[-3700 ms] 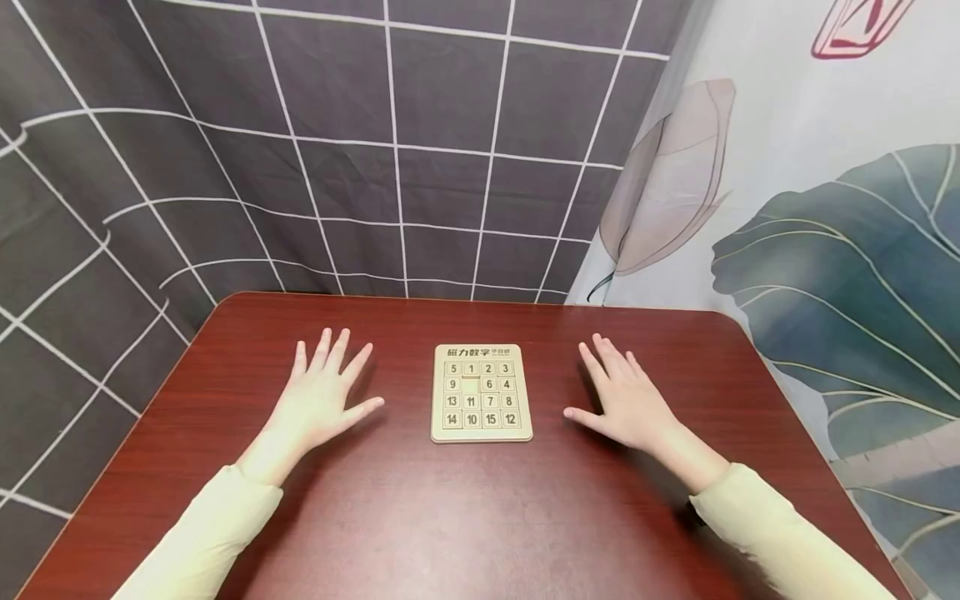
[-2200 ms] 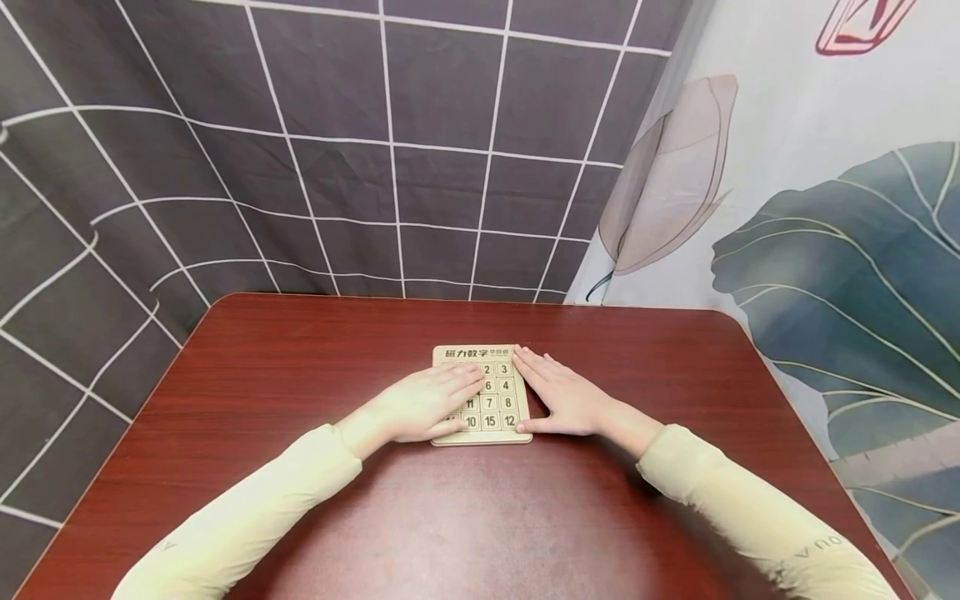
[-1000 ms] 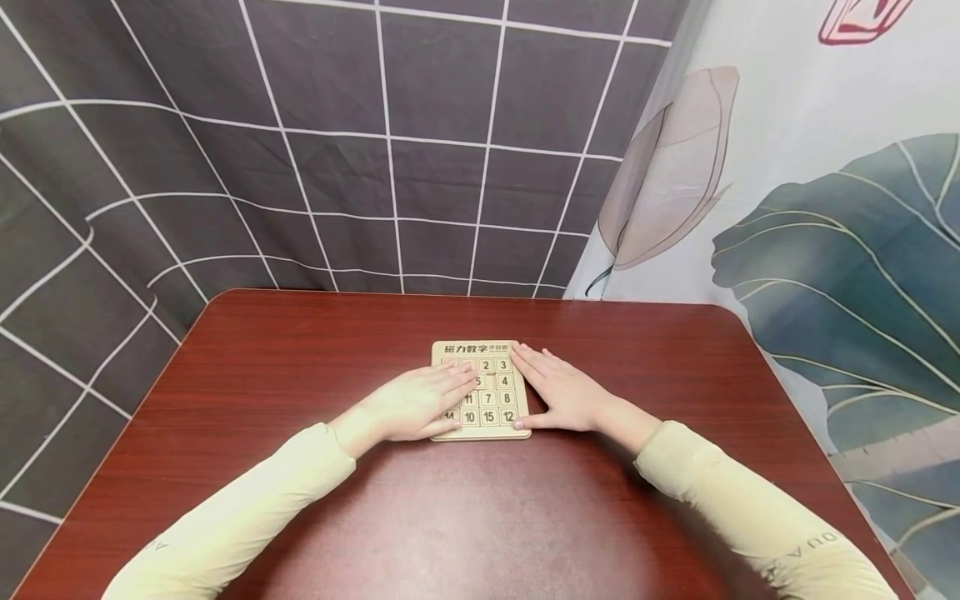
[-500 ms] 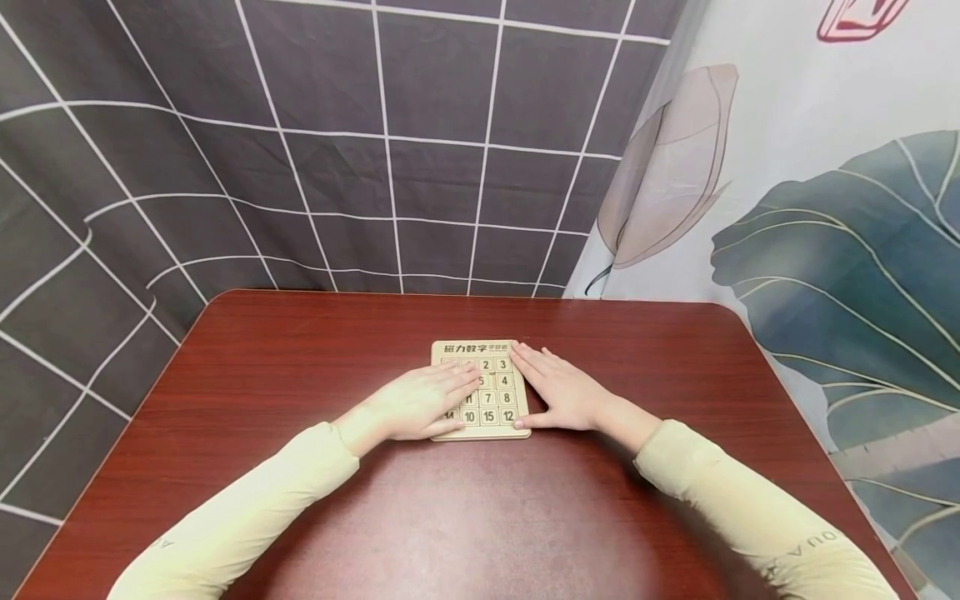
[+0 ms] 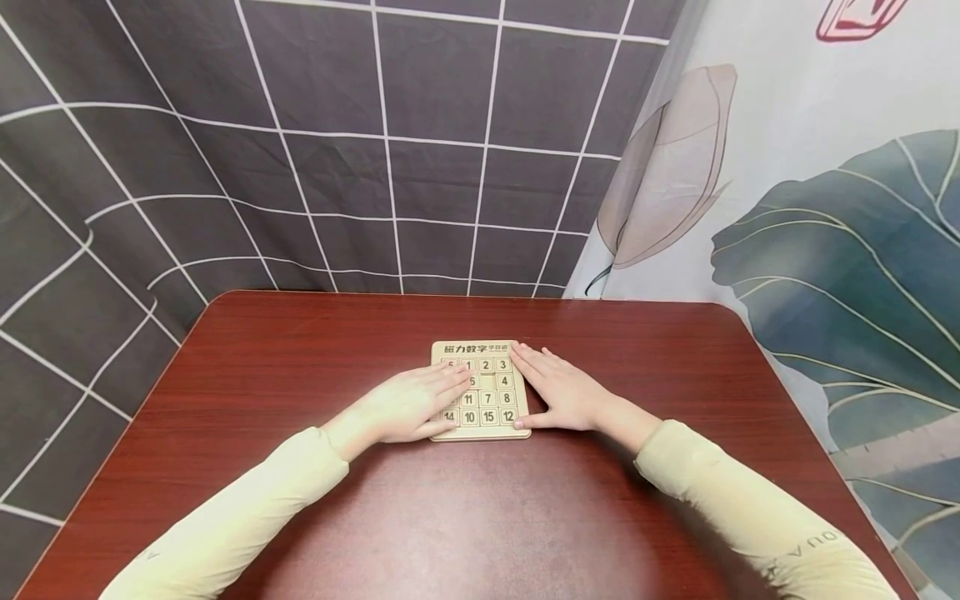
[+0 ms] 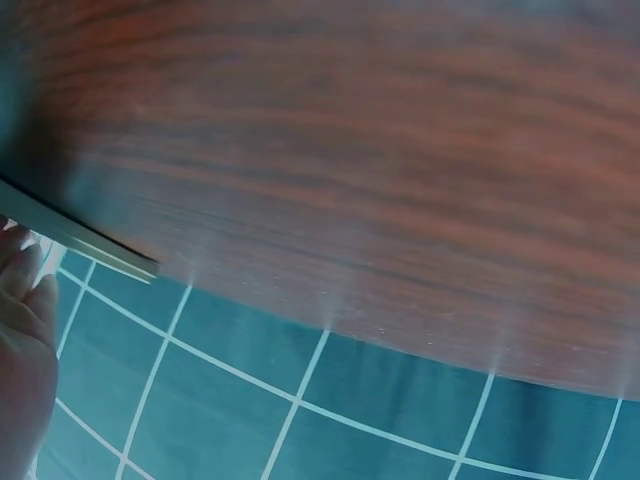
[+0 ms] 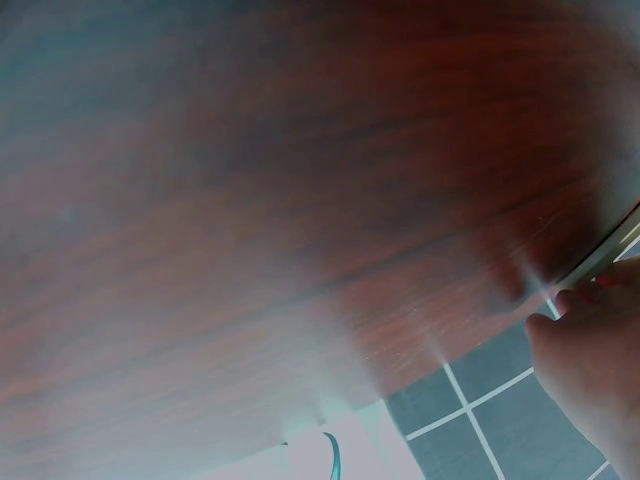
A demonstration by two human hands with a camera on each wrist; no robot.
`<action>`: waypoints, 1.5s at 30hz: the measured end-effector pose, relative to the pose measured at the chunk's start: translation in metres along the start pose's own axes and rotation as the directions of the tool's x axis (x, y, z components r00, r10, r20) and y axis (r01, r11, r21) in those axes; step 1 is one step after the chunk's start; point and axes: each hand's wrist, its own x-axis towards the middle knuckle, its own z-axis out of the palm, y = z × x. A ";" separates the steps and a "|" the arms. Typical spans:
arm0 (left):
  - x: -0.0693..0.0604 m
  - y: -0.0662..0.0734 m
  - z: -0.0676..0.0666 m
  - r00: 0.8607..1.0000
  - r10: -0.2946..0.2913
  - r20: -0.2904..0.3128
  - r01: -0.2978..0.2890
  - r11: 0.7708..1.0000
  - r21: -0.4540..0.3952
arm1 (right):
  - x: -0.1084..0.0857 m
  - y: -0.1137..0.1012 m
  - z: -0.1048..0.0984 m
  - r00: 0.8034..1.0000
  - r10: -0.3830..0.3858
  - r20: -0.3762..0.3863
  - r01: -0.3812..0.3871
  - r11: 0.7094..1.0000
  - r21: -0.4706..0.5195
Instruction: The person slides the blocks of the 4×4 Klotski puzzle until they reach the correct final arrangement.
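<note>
A pale number puzzle board (image 5: pixel 480 433) lies flat on the red-brown table. In the head view the left hand (image 5: pixel 412 404) rests over the board's left part, fingers extended, covering some left-hand tiles. Beside its fingertips, an empty slot (image 5: pixel 487 382) shows left of the 4 tile (image 5: pixel 505 382). The right hand (image 5: pixel 566 393) touches the board's right edge, its fingers straight at the upper corner and its thumb at the lower one. Each wrist view shows part of a hand, left (image 6: pixel 22 350) and right (image 7: pixel 600 350), at the board's edge (image 6: pixel 110 252).
The wooden table (image 5: pixel 337 325) has rounded far corners. Behind it hangs a dark grey curtain (image 5: pixel 435 83) with a white grid, and to the right a pale curtain (image 5: pixel 780 100) with leaf patterns.
Both hands have come in from the table's sides to the board. The 6 tile has shifted left, so the empty slot now lies to its right. Most recently the left hand has drawn slightly left.
</note>
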 end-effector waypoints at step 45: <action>0.017 0.007 0.006 1.000 0.023 -0.005 -0.023 0.999 0.036 | 0.001 0.003 0.004 0.999 0.019 0.026 -0.019 1.000 0.000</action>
